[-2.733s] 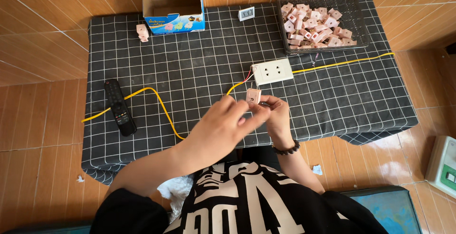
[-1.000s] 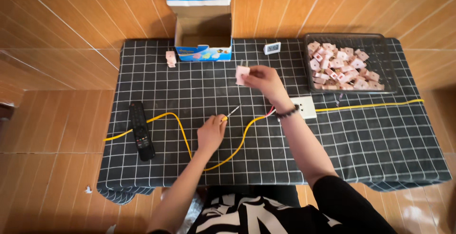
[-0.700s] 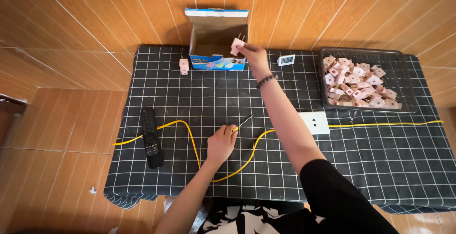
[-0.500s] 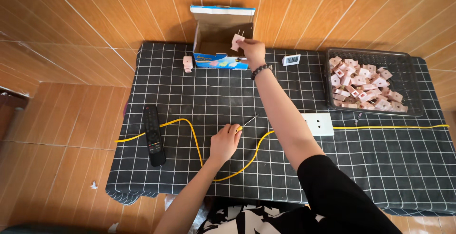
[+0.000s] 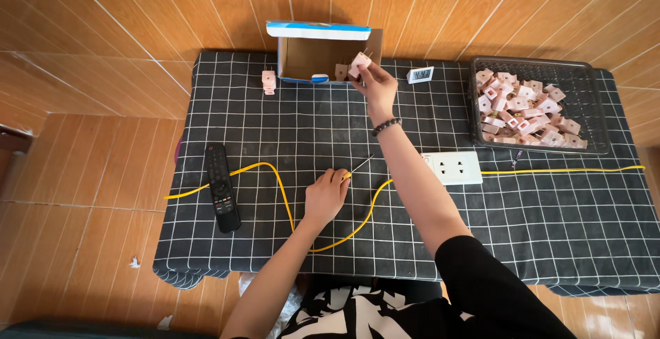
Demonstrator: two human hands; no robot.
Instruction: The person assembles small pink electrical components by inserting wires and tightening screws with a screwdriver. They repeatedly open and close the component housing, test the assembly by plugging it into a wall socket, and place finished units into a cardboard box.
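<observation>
— Where do things lie, left to right?

— A black remote (image 5: 222,186) lies on the checked surface (image 5: 289,126), with a yellow cable (image 5: 275,181) curling past it. Your left hand (image 5: 326,194) rests on the cloth, fingers closed round a small screwdriver (image 5: 359,166). Your right hand (image 5: 375,86) pinches a pink plug (image 5: 360,62) between fingertips at the mouth of the open cardboard box (image 5: 323,53).

— How should you handle it?

— Keep the pinch on the plug's sides, prongs clear, and carry it level over the box's rim.

— What's nearby?

— A stray plug (image 5: 269,81) left of the box, a small white display (image 5: 419,75), a white socket plate (image 5: 452,168), and a wire basket (image 5: 598,115) of pink plugs far right. Your own forearm crosses the cable.
</observation>
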